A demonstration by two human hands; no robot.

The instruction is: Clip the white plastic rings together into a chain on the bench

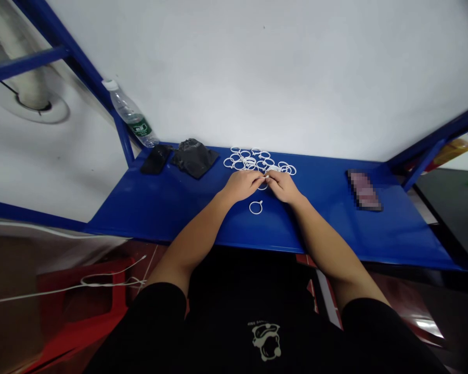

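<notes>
Over the blue table, my left hand [241, 185] and my right hand [283, 185] meet with their fingertips pinched together. Between them is a thin white ring [262, 188], its lower curve showing just below the fingers. Both hands appear to grip it near its top, though the fingers cover that part. One more white ring [250, 208], with a small nub at its upper right, lies by itself nearer the front edge. Just beyond my hands a loose pile of white rings [245, 160] spreads out, several overlapping.
A black drawstring pouch [195, 157] and a dark phone [156, 159] lie at the left. Behind them a plastic bottle [134, 117] leans by the wall. A pixelated phone-like rectangle [363, 190] lies at the right. Blue frame bars [425, 161] flank the blue table [140, 208].
</notes>
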